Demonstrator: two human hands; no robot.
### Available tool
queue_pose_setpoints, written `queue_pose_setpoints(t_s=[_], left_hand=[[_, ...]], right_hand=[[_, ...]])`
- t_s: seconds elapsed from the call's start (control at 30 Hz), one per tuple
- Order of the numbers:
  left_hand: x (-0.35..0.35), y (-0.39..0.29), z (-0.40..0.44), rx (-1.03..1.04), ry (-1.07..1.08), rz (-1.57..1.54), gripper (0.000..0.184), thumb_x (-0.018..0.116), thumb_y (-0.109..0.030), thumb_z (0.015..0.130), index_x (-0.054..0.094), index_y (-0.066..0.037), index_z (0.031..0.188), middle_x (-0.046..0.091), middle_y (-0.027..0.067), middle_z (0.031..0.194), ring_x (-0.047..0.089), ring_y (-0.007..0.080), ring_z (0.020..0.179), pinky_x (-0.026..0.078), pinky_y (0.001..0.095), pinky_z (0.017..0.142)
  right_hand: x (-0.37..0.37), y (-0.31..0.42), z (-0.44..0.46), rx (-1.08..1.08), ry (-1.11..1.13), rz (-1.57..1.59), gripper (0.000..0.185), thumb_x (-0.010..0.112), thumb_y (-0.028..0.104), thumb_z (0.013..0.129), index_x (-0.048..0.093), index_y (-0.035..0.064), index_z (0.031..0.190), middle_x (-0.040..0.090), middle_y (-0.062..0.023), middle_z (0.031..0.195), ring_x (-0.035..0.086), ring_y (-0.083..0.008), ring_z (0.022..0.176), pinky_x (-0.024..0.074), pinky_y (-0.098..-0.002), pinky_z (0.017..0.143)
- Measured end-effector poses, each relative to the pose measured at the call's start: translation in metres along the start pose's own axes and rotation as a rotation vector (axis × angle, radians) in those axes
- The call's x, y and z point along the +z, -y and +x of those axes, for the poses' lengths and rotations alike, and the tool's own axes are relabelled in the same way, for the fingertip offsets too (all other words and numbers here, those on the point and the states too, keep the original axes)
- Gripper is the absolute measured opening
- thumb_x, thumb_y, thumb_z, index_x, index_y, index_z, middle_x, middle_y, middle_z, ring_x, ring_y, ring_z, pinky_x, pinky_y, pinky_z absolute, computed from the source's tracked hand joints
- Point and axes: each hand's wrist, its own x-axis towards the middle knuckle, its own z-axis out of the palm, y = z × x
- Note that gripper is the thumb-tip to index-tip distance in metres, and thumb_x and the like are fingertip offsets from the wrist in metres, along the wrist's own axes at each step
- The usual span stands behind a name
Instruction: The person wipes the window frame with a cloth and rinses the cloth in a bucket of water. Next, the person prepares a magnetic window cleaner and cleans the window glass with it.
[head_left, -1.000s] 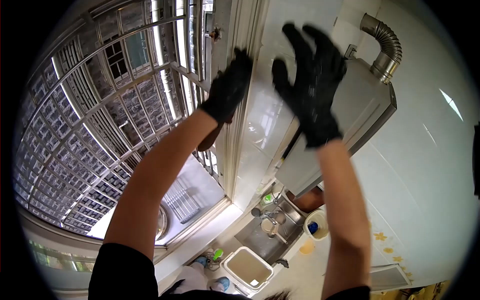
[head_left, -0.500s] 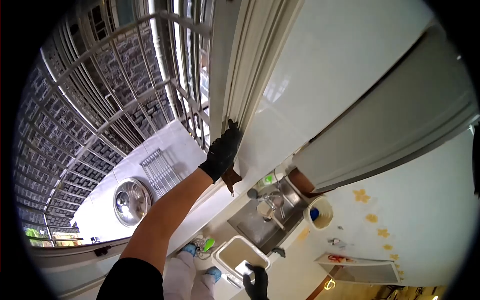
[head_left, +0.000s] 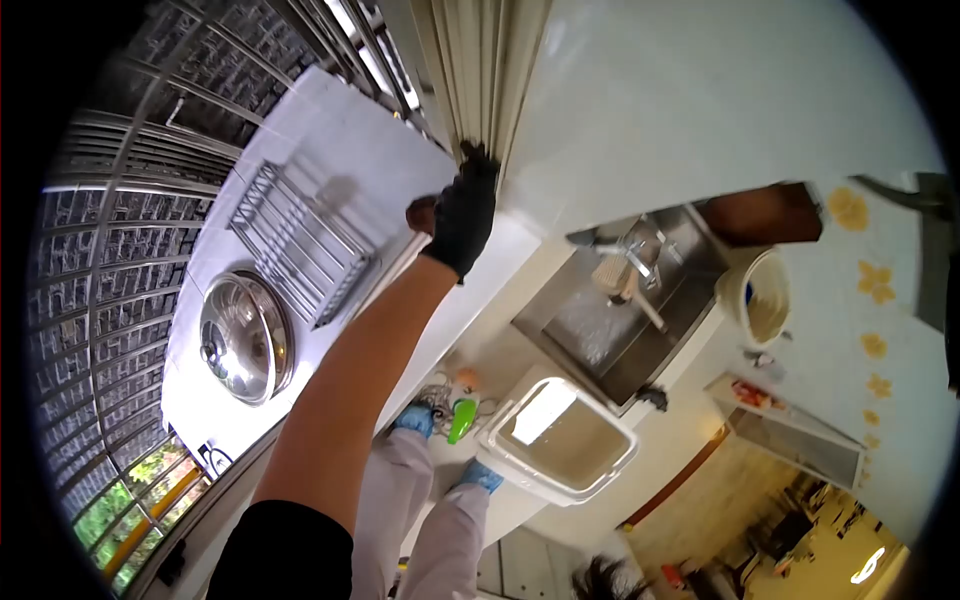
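Left hand (head_left: 468, 215), black-gloved, is closed on the brown cloth (head_left: 422, 214); your finger wrap is mostly hidden from this angle. Your right hand is out of frame, so I can't tell its state.

Cloth sits on the sill side of your glove, only a corner of it showing. Your fingertips are up against the ribbed window frame (head_left: 480, 70), near its lower end. Your forearm crosses over the sill.

Outside of that, on the white ledge (head_left: 335, 115): silver wire rack (head_left: 305, 245) near your wrist, then a round shiny lid (head_left: 240, 340) just beside it. Metal bars (head_left: 105, 250) enclose the ledge, dark brick behind them.

Below your hand, on the inside: your feet in blue covers (head_left: 482, 475), pale trousers (head_left: 445, 530) above. Green item (head_left: 462, 421) lies between your feet and a tangle of cord (head_left: 433, 392). White tub (head_left: 530, 476) is right next to your foot, murky liquid in it with a bright reflection.

Beyond the tub you've got the steel sink (head_left: 600, 335), faucet (head_left: 640, 262) over it, a long-handled utensil in it. Red-brown board (head_left: 760, 213) and cream bucket (head_left: 775, 305) stand past the sink, near the white wall with yellow flower decals (head_left: 876, 283).
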Motion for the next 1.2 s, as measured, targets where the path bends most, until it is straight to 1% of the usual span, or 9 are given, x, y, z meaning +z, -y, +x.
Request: queue_pose_setpoints(t_s=[0.3, 0.37, 0.43, 0.47, 0.63, 0.93, 1.07, 1.1, 1.2], left_hand=[[0.102, -0.048, -0.049, -0.158, 0.333, 0.022, 0.038, 0.043, -0.008, 0.085, 0.049, 0.009, 0.119, 0.058, 0.0176, 0.102, 0.060, 0.0261, 0.088, 0.049, 0.0350, 0.075], [0.181, -0.043, -0.077, 0.164, 0.067, 0.081, 0.041, 0.046, -0.008, 0.084, 0.048, 0.011, 0.121, 0.058, 0.0224, 0.106, 0.061, 0.0300, 0.089, 0.049, 0.0368, 0.079], [0.169, -0.051, -0.078, -0.066, 0.062, -0.312, 0.042, 0.049, -0.009, 0.083, 0.048, 0.011, 0.120, 0.058, 0.0256, 0.110, 0.060, 0.0333, 0.095, 0.049, 0.0379, 0.081], [0.186, -0.055, -0.081, -0.073, 0.174, -0.168, 0.051, 0.054, -0.016, 0.082, 0.043, 0.004, 0.127, 0.056, 0.0233, 0.116, 0.066, 0.0245, 0.077, 0.052, 0.0375, 0.063], [0.160, -0.062, -0.071, -0.301, 0.341, -0.434, 0.054, 0.055, -0.017, 0.083, 0.043, 0.014, 0.125, 0.064, 0.0177, 0.101, 0.066, 0.0242, 0.081, 0.052, 0.0366, 0.071], [0.168, -0.035, -0.055, 0.228, 0.578, -0.052, 0.041, 0.054, -0.019, 0.084, 0.057, 0.003, 0.118, 0.059, 0.0233, 0.114, 0.065, 0.0333, 0.093, 0.048, 0.0382, 0.088], [0.080, 0.015, -0.035, -0.049, 0.671, -0.766, 0.017, 0.049, -0.014, 0.085, 0.061, -0.002, 0.086, 0.066, 0.0197, 0.088, 0.066, 0.0316, 0.083, 0.054, 0.0414, 0.067], [0.024, 0.022, -0.017, -0.549, 0.993, -1.182, 0.021, 0.048, -0.020, 0.091, 0.058, -0.004, 0.084, 0.064, 0.0153, 0.076, 0.065, 0.0277, 0.069, 0.055, 0.0402, 0.057], [-0.061, 0.046, -0.002, -0.721, 0.703, -1.687, 0.030, 0.044, -0.032, 0.098, 0.052, -0.003, 0.093, 0.058, 0.0112, 0.068, 0.062, 0.0241, 0.057, 0.055, 0.0403, 0.051]], right_hand=[[0.065, -0.049, -0.021, 0.266, 0.081, -0.013, 0.026, 0.064, 0.008, 0.078, 0.064, 0.0071, 0.104, 0.062, -0.0103, 0.094, 0.060, -0.0249, 0.088, 0.0483, -0.0355, 0.075], [0.073, -0.053, -0.032, 0.310, 0.102, -0.012, 0.026, 0.063, 0.008, 0.078, 0.064, 0.0070, 0.104, 0.062, -0.0106, 0.094, 0.060, -0.0252, 0.088, 0.0483, -0.0357, 0.075], [0.079, -0.056, -0.042, 0.344, 0.119, -0.011, 0.026, 0.062, 0.008, 0.078, 0.064, 0.0068, 0.104, 0.062, -0.0108, 0.094, 0.060, -0.0255, 0.089, 0.0482, -0.0359, 0.076], [0.081, -0.057, -0.044, 0.361, 0.122, -0.010, 0.026, 0.062, 0.008, 0.078, 0.064, 0.0067, 0.104, 0.062, -0.0109, 0.094, 0.060, -0.0256, 0.089, 0.0482, -0.0359, 0.076], [0.086, -0.061, -0.054, 0.395, 0.153, -0.010, 0.026, 0.061, 0.008, 0.078, 0.064, 0.0062, 0.104, 0.063, -0.0114, 0.095, 0.060, -0.0263, 0.089, 0.0480, -0.0363, 0.077], [0.093, -0.056, -0.071, 0.356, 0.171, 0.024, 0.026, 0.059, 0.008, 0.079, 0.063, 0.0054, 0.104, 0.063, -0.0123, 0.095, 0.060, -0.0276, 0.091, 0.0477, -0.0370, 0.080], [0.089, -0.042, -0.096, 0.297, 0.202, 0.099, 0.026, 0.058, 0.008, 0.079, 0.063, 0.0051, 0.104, 0.063, -0.0128, 0.096, 0.060, -0.0281, 0.091, 0.0476, -0.0373, 0.081], [0.089, -0.037, -0.102, 0.274, 0.213, 0.129, 0.026, 0.057, 0.008, 0.079, 0.063, 0.0050, 0.104, 0.063, -0.0129, 0.096, 0.060, -0.0283, 0.091, 0.0476, -0.0374, 0.081], [0.084, -0.018, -0.117, 0.138, 0.274, 0.207, 0.026, 0.057, 0.008, 0.080, 0.063, 0.0047, 0.104, 0.063, -0.0132, 0.096, 0.060, -0.0287, 0.092, 0.0475, -0.0376, 0.082]])
